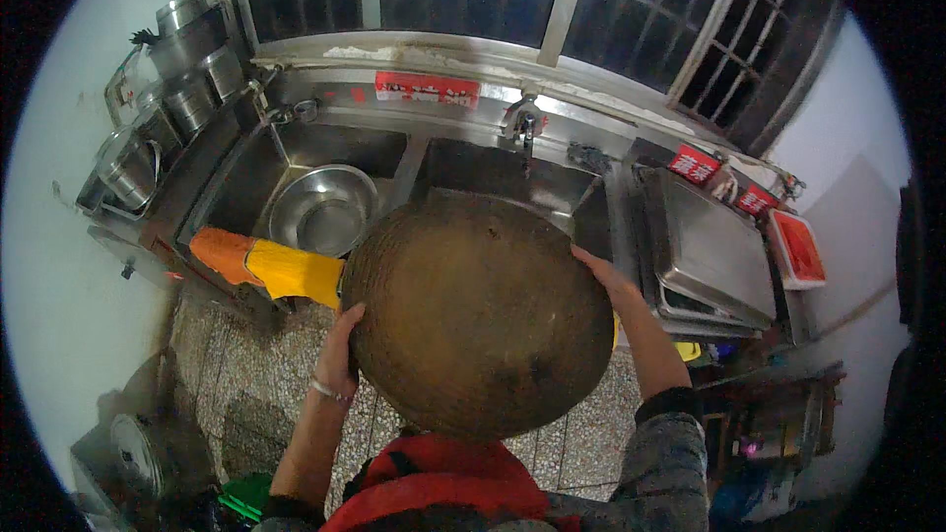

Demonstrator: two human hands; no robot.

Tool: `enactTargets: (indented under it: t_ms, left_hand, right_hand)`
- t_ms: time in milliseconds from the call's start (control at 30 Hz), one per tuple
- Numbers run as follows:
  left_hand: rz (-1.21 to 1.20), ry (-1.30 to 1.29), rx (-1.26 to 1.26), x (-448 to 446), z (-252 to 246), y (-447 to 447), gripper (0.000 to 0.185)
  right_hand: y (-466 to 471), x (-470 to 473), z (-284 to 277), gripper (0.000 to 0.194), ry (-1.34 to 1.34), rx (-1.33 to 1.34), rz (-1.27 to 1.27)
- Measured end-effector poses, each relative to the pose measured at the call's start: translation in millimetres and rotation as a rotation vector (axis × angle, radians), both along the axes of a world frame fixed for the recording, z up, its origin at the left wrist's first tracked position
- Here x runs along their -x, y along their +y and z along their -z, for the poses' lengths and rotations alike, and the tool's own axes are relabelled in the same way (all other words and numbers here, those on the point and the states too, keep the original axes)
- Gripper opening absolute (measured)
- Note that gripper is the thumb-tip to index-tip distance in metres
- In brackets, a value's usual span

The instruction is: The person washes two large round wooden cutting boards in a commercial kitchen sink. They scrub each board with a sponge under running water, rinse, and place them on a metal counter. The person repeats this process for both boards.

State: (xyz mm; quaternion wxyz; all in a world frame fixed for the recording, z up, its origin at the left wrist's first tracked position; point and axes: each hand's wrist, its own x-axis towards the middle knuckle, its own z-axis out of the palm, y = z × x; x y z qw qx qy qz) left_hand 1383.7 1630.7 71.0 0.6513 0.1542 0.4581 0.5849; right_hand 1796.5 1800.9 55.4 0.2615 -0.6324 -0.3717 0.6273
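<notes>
A large round pan or wok (480, 318), brown and worn, is held up in front of my body and hides part of the sink's edge. My left hand (346, 355) grips its left rim, with a bracelet on the wrist. On the opposite side my right hand (610, 277) holds the rim at the upper right. Beyond the pan are two steel sink basins. A steel bowl (324, 210) sits in the left basin, and a tap (526, 125) stands over the right one. Yellow and orange gloves or cloth (295, 270) lie over the sink's front edge, left of the pan.
Stacked steel pots (188, 100) stand on a rack at the left wall. Right of the basins lie rectangular steel trays (713, 251) and a red and white plastic container (797, 250). A round lid (135, 454) leans at the lower left. The floor (281, 384) is speckled tile.
</notes>
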Motion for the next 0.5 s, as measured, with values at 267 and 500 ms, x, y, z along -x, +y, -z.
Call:
enactTargets:
  t_ms: [267, 500]
  left_hand:
    - [-0.005, -0.016, 0.129, -38, 43, 154, 0.041]
    - [-0.068, -0.072, 0.243, -62, 84, 229, 0.04]
  right_hand:
    - [143, -45, 83, 0.064, 0.05, 0.18, -0.082]
    - [258, -95, 190, 0.08, -0.358, 0.168, -0.261]
